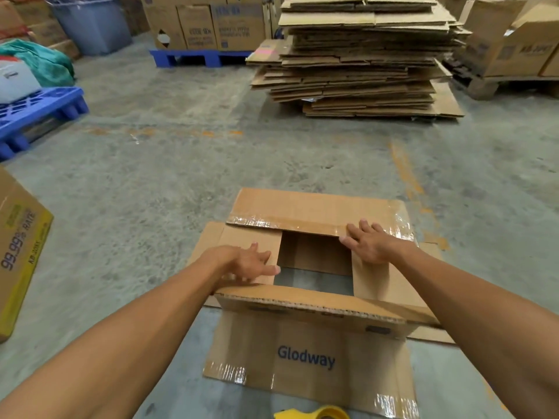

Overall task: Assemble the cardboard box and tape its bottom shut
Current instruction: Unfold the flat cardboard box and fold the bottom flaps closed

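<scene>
A brown cardboard box (305, 352) printed "Glodway" stands on the concrete floor right in front of me, its upper end open. My left hand (248, 263) presses flat on the left short flap, fingers spread. On the right short flap rests my right hand (370, 243), also flat, its fingertips at the far long flap (302, 210), which carries old clear tape. The near long flap hangs outward toward me. Through the gap between the flaps I see the box's inside and the floor. A yellow tape dispenser (314, 414) lies at the bottom edge, partly cut off.
A tall stack of flattened cartons (363, 55) sits straight ahead. A blue pallet (33, 113) is on the left and another (196, 57) with boxes at the back. A yellow printed carton (18, 252) stands at my left. More boxes on a wooden pallet (514, 46) are at far right.
</scene>
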Demonstrator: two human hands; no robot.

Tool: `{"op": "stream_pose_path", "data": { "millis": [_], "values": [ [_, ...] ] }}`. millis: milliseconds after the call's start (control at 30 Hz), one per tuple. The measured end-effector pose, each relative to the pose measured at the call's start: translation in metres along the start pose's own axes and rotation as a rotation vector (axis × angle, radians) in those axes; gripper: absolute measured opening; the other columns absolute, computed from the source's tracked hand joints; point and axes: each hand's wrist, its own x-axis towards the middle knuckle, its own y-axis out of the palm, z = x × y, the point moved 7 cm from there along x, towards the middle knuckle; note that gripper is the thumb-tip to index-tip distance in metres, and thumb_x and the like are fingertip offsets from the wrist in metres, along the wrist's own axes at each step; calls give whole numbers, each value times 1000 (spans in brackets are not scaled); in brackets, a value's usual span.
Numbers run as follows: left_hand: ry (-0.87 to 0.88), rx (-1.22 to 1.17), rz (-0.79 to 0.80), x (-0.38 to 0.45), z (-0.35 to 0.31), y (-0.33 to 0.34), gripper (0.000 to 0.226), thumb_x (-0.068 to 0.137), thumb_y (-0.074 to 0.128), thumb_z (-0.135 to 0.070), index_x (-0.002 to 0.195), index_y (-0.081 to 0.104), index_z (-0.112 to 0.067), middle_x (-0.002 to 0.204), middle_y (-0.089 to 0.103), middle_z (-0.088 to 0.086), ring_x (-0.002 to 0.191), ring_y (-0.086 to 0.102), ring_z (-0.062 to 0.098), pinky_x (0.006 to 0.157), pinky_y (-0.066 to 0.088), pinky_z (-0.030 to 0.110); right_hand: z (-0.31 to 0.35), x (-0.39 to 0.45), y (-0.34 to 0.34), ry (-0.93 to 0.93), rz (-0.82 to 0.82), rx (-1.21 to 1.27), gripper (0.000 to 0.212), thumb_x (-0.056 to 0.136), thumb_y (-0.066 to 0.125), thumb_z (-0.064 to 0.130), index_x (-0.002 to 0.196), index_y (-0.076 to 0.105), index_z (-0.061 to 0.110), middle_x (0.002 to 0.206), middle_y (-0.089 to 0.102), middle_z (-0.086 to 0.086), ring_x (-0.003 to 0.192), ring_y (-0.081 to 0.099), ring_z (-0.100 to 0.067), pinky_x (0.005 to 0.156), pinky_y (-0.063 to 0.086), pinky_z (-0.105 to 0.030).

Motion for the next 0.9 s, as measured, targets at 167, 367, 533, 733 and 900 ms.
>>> {"op": "stream_pose_path", "data": {
  "millis": [167,367,533,733,900],
  "values": [
    [232,-319,259,-61,-26,-35,94,55,71,-79,138,52,-40,146,50,-11,137,44,21,114,33,40,0,-9,-37,98,184,128,87,93,6,71,155,28,14,164,20,-10,149,20,-34,119,16,-52],
    [262,-102,-39,-59,-34,-67,47,83,75,-34,128,62,-33,122,66,-6,111,62,21,93,53,35,-6,-7,-61,102,225,235,98,88,8,77,148,41,6,150,46,-11,129,49,-34,114,31,-50],
    [92,72,-832,-34,-22,-99,66,85,63,-47,146,39,-33,150,46,-3,136,43,22,114,25,51,-35,-8,-81,60,-133,275,75,97,20,65,119,70,14,128,64,-12,118,57,-32,106,39,-42],
    [-99,-63,-642,35,27,-37,76,87,20,-77,153,4,-45,166,-2,-2,150,-3,36,113,8,66,-61,-25,-30,142,-302,163,55,99,26,58,149,35,36,163,24,-5,147,22,-33,113,25,-60],
    [-87,-57,-653,46,31,-19,75,86,9,-79,151,-11,-48,164,-15,-4,150,-15,32,114,7,64,-62,-26,33,194,-259,217,62,97,15,64,155,1,43,166,-15,3,150,-18,-29,113,15,-66]
  ]
}}
